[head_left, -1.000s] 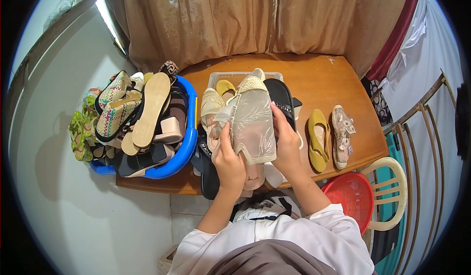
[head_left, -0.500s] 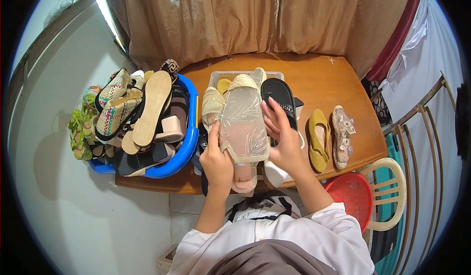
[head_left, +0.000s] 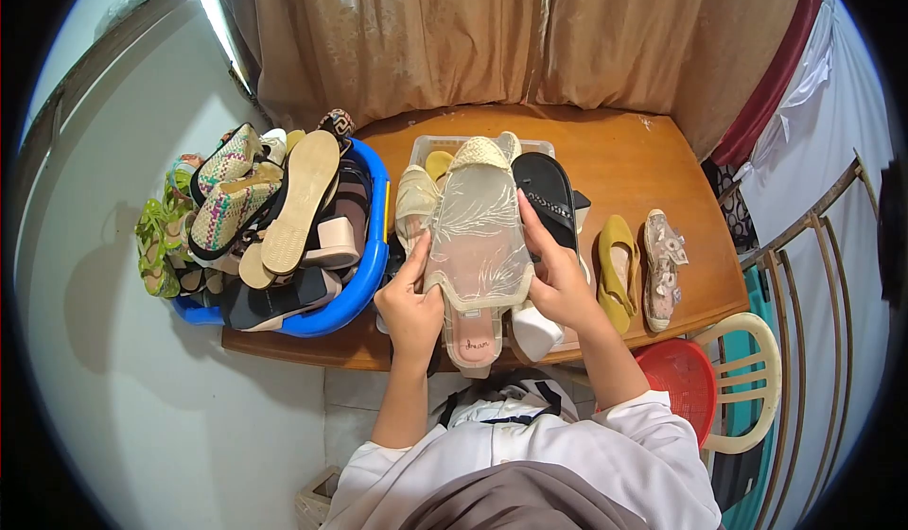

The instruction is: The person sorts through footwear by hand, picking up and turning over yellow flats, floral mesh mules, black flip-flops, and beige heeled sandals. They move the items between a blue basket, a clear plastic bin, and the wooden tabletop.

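Observation:
A slip-on shoe [head_left: 480,213] with a sheer mesh upper, pale leaf stitching and a cream woven toe is held up in the middle, toe pointing away from me. Its pink insole with dark lettering shows at the heel end. My left hand [head_left: 412,308] grips the left edge of the upper, thumb on top. On the opposite edge my right hand [head_left: 558,279] is closed, index finger stretched along the side. Behind the shoe are a cream shoe [head_left: 414,199] on the left, a black sandal [head_left: 546,190] on the right and a white shoe [head_left: 537,331] below it.
A blue basket [head_left: 380,237] heaped with shoes stands at the table's left. A clear plastic box [head_left: 539,144] sits behind the held shoe. To the right lie a mustard flat [head_left: 617,270] and a flower-trimmed shoe [head_left: 661,275]. A red basket [head_left: 679,379] rests on a cream chair [head_left: 764,379].
The shoe has been turned slightly and levelled, so its lettered insole shows more clearly. My right hand has closed from spread fingers onto the shoe's right edge.

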A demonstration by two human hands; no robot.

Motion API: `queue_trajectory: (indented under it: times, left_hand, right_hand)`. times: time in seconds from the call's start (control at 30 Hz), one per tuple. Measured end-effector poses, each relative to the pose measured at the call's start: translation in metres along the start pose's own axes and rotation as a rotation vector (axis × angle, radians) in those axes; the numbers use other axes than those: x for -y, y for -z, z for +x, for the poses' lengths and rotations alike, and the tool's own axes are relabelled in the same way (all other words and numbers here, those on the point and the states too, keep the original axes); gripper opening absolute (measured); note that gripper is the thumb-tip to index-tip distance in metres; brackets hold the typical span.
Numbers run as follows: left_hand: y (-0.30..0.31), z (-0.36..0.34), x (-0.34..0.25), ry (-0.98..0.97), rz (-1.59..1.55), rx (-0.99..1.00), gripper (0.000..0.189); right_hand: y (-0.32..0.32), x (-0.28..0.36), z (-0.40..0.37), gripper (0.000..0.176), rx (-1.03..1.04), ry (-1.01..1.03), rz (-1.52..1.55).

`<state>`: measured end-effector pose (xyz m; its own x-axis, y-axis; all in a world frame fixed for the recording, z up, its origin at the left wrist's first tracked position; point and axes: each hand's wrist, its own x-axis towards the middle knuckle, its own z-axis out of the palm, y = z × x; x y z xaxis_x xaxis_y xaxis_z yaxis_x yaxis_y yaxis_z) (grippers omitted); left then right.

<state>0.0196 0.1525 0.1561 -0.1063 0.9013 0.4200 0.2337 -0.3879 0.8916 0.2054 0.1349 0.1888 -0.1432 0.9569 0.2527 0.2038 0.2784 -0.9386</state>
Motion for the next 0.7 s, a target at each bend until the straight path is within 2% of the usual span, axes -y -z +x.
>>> queue_trajectory:
  times: [0.1, 0.17, 0.2, 0.23, 0.3, 0.33, 0.4, 0.43, 0.5, 0.57, 0.7]
  left_hand:
    - [-0.007, -0.002, 0.004, 0.062, -0.308, 0.052, 0.051]
    - [-0.006, -0.01, -0.008, 0.102, -0.272, 0.187, 0.053]
    - [-0.007, -0.019, 0.012, 0.092, -0.368, 0.218, 0.052]
    - [-0.004, -0.02, 0.012, 0.202, -0.471, 0.29, 0.051]
    - [0.004, -0.021, 0.012, 0.428, -0.674, 0.429, 0.05]
    - [0.01, -0.021, 0.013, 0.523, -0.677, 0.437, 0.048]
    - [0.023, -0.019, 0.02, 0.591, -0.73, 0.323, 0.044]
    - [0.027, -0.018, 0.023, 0.622, -0.755, 0.265, 0.042]
    - [0.033, -0.017, 0.022, 0.526, -0.719, 0.145, 0.041]
    - [0.042, -0.019, 0.026, 0.454, -0.699, 0.076, 0.041]
    - [0.053, -0.027, 0.016, 0.404, -0.668, 0.086, 0.062]
  right_hand:
    - [-0.003, -0.012, 0.004, 0.074, -0.075, 0.081, 0.176]
    - [-0.002, -0.018, 0.011, 0.072, -0.127, 0.091, 0.351]
    - [0.001, -0.014, 0.012, 0.072, -0.116, 0.042, 0.363]
    - [0.004, -0.01, 0.013, 0.072, -0.106, -0.006, 0.374]
    - [0.002, -0.018, 0.017, 0.071, -0.133, 0.042, 0.389]
    - [0.006, -0.015, 0.016, 0.069, -0.028, -0.015, 0.43]
    - [0.017, -0.008, 0.014, 0.066, 0.186, -0.129, 0.509]
    - [0.021, -0.007, 0.016, 0.064, 0.187, -0.122, 0.489]
    - [0.026, -0.005, 0.025, 0.061, 0.19, -0.108, 0.451]
    - [0.025, -0.025, 0.042, 0.051, 0.076, -0.147, 0.359]
    - [0.01, -0.078, 0.086, 0.055, -0.117, -0.188, -0.28]
